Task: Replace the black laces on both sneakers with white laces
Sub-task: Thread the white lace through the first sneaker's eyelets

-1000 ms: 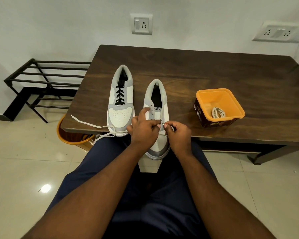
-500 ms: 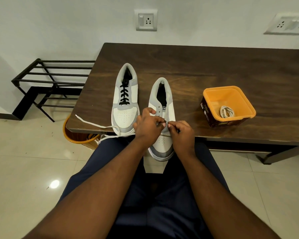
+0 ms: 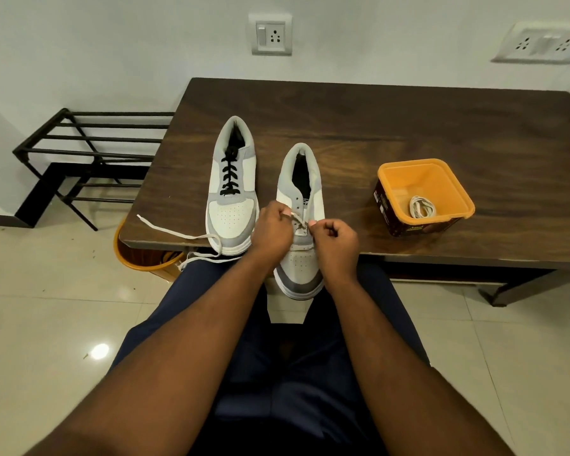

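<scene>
Two white and grey sneakers lie on the dark wooden table (image 3: 408, 126). The left sneaker (image 3: 232, 189) carries black laces. The right sneaker (image 3: 299, 205) has no black lace and its toe hangs over the table's front edge. A white lace (image 3: 297, 219) runs through its lowest eyelets. My left hand (image 3: 272, 230) pinches the lace on the left side of the eyelets. My right hand (image 3: 334, 240) pinches it on the right side. The long loose part of the lace (image 3: 178, 232) trails left across the table edge, in front of the left sneaker.
An orange tub (image 3: 423, 195) on the table's right holds a coiled white lace (image 3: 422, 207). An orange bin (image 3: 142, 258) stands on the floor under the table's left corner. A black metal rack (image 3: 89, 153) is at the left wall. My legs are below the table edge.
My hands have drawn apart a little, and a short crossing stretch of white lace now shows between them over the eyelets. The camera view has shifted slightly.
</scene>
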`<state>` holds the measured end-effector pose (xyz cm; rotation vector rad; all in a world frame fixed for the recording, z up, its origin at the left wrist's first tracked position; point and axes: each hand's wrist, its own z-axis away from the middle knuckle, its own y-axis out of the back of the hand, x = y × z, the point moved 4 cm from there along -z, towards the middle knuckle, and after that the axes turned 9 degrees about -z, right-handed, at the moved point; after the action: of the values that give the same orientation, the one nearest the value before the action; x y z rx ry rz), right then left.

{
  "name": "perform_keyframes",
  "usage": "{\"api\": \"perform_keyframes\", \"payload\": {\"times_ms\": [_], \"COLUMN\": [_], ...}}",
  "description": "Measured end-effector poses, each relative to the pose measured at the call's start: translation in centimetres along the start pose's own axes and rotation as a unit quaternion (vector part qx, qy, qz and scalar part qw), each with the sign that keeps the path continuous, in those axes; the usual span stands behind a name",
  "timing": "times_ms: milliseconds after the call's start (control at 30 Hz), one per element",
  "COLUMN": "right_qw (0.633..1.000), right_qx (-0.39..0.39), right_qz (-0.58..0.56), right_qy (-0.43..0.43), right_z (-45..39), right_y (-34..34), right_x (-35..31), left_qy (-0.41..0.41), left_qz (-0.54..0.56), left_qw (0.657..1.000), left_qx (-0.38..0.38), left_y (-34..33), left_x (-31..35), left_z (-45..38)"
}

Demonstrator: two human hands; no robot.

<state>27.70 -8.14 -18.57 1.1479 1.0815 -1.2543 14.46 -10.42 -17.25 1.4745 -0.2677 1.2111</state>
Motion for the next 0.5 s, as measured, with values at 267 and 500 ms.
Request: {"api": "perform_keyframes", "payload": {"times_ms": [267,500], "right_qw": [0.993,0.984], "right_qx": [-0.02,-0.042], "right_qz": [0.096,0.154], "right_qy": [0.064,0.083], "right_z": [0.0,0.1], "right_y": [-0.3,-0.2], "right_x": [-0.1,-1.0], "left_qy": [0.032,-0.006], "left_qz": [0.18,0.287], "left_qw": [0.983,0.936], "left_qx": [0.028,0.206], "left_y": [3.3,12.2], "left_x": [2.7,10.9], "left_z": [-0.8,-6.7]}}
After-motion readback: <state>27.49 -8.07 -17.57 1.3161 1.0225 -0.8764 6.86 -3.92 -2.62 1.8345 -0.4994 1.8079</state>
